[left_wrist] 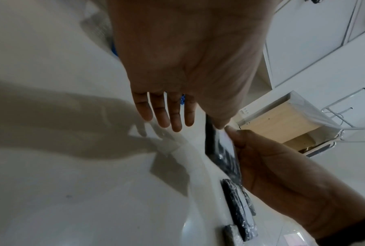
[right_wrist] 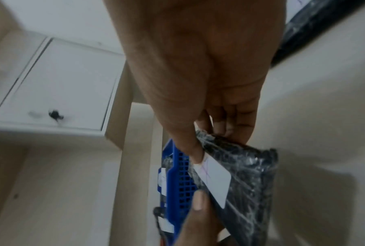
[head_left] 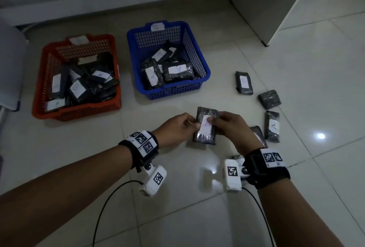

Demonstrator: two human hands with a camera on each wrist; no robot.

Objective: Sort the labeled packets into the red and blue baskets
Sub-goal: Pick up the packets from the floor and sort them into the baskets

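I hold a black wrapped packet (head_left: 206, 134) with a white label just above the floor, in front of the baskets. My right hand (head_left: 230, 126) grips its right edge, thumb on the label and fingers curled behind, as the right wrist view shows on the packet (right_wrist: 240, 174). My left hand (head_left: 177, 128) is at its left edge with only the thumb tip on the label. In the left wrist view the left hand's fingers (left_wrist: 167, 116) are straight and apart from the packet (left_wrist: 219, 153). The red basket (head_left: 79, 112) and the blue basket (head_left: 171, 92) each hold several labelled packets.
Several loose packets lie on the tiled floor to the right (head_left: 244, 83) (head_left: 269, 99) (head_left: 272, 126), one partly under my right wrist. A white cabinet (head_left: 276, 9) stands at the back right. A grey object (head_left: 9, 65) is at the far left. Cables trail from both wrist cameras.
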